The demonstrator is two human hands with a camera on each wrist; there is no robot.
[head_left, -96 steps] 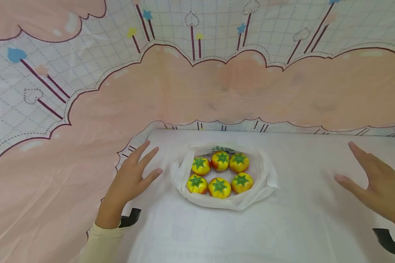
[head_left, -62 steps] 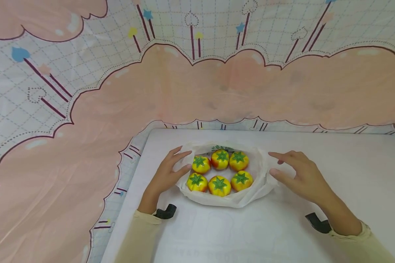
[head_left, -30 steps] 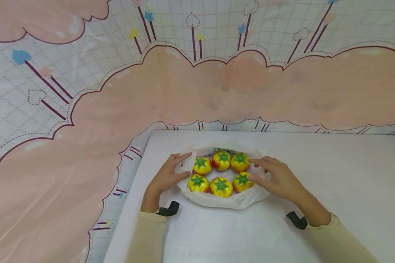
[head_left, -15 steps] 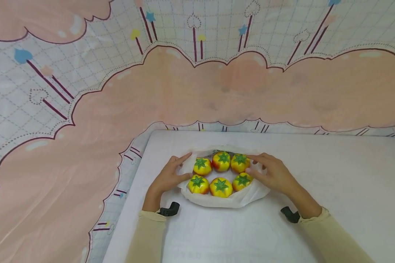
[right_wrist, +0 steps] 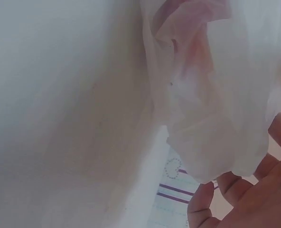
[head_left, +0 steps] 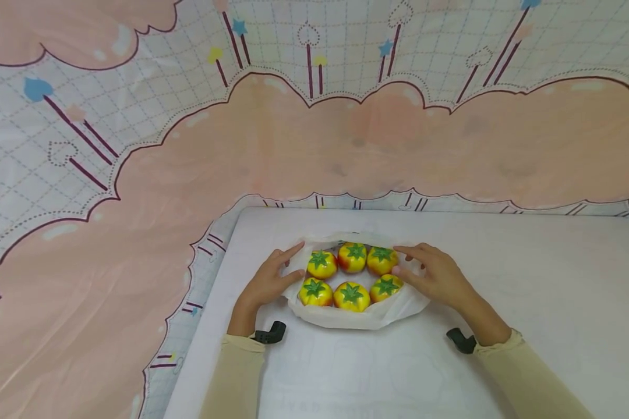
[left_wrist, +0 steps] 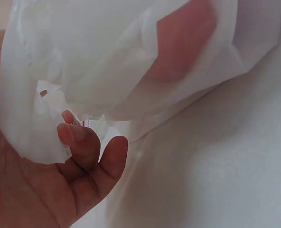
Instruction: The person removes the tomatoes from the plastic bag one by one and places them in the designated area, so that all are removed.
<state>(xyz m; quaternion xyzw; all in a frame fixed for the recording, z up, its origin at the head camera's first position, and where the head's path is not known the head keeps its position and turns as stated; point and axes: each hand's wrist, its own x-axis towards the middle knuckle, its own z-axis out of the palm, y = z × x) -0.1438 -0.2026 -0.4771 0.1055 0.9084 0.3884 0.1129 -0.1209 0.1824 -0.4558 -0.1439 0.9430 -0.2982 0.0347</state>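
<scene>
A white plastic bag [head_left: 340,319] lies with its mouth facing up, several yellow-red tomato-like fruits [head_left: 352,297] with green star-shaped tops inside it. My left hand [head_left: 266,280] holds the bag's left rim, thumb and index finger at the mouth. On the opposite side my right hand [head_left: 439,278] grips the right rim beside the fruits. The left wrist view has the bag [left_wrist: 107,61] hanging over my left hand [left_wrist: 50,185], other fingers curled beneath. Film of the bag [right_wrist: 207,137] meets the fingers of my right hand [right_wrist: 259,199] in the right wrist view.
The white table [head_left: 377,372] extends around the bag, its back edge meeting a pink and white patterned cloth [head_left: 346,145]. The same cloth hangs along the left side. Black wrist devices are strapped at both sleeve ends.
Both hands have come in from the sides and taken hold of the bag's rims. The bag's right side has been drawn inward, and the print on its back wall is now mostly hidden.
</scene>
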